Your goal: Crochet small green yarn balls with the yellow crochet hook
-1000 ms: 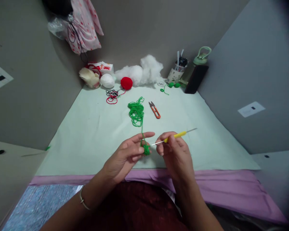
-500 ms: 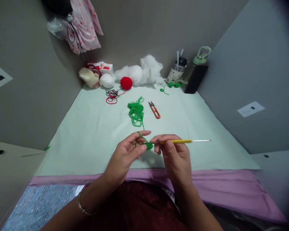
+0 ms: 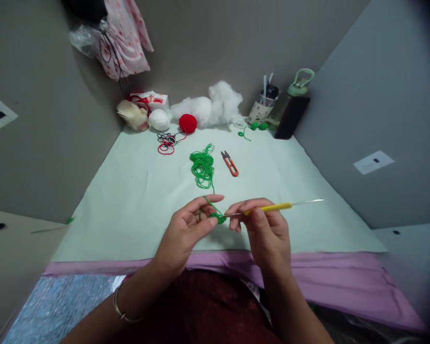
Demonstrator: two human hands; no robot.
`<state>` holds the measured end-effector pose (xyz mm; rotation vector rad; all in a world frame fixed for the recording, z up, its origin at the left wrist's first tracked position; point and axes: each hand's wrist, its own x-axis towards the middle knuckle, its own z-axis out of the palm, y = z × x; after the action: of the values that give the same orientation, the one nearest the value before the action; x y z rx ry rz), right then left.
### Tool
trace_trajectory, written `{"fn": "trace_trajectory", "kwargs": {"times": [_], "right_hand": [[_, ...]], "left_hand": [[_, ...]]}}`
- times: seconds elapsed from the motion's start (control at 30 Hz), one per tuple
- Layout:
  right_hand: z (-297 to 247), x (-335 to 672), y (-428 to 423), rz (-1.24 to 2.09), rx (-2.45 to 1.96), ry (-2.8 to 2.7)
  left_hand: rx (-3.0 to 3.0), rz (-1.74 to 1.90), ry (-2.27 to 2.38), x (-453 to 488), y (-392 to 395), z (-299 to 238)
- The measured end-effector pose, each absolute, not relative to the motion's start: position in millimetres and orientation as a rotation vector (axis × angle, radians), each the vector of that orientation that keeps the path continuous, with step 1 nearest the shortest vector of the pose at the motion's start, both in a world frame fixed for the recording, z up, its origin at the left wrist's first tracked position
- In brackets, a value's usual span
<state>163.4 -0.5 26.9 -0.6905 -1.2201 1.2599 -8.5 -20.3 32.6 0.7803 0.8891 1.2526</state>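
Between thumb and fingers, my left hand (image 3: 186,227) pinches a small green crochet piece (image 3: 218,218). Green yarn passes over its raised index finger and runs back to a loose pile of green yarn (image 3: 202,168) on the table. My right hand (image 3: 267,227) grips a crochet hook (image 3: 272,208) by its yellow handle. The hook's thin metal tip points left and meets the green piece; its other metal end sticks out to the right. Beyond my hands lie orange-handled thread snips (image 3: 230,164), blades pointing away.
Along the back stand a white yarn ball (image 3: 159,120), a red yarn ball (image 3: 188,123), white stuffing (image 3: 215,106), a pen cup (image 3: 260,111), a bottle (image 3: 298,88) and a dark phone-like slab (image 3: 292,118). Grey panels flank the pale tabletop (image 3: 136,205).
My right hand has shifted slightly right, drawing the hook back from the crochet piece and tilting its right end upward. My left hand stays nearly in place.
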Motion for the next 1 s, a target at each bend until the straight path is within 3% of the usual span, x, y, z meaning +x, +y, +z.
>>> {"fn": "trace_trajectory", "kwargs": {"times": [0.5,0.7,0.77,1.0], "right_hand": [[23,163,-12,0.511,-0.65,-1.754],[11,162,-13,0.052,-0.756,-1.96],[10,161,-13,0.111,-0.76,-1.888],[25,156,-4,0.961,-0.696,-1.28]], "left_hand": [[1.116,1.432,1.152,-7,-25,30],[0.753,1.297,0.882,-5,-23,32],[0.562,1.17,0.72,-7,-20,34],[0.532,1.221,0.726,-13,-14,38]]}}
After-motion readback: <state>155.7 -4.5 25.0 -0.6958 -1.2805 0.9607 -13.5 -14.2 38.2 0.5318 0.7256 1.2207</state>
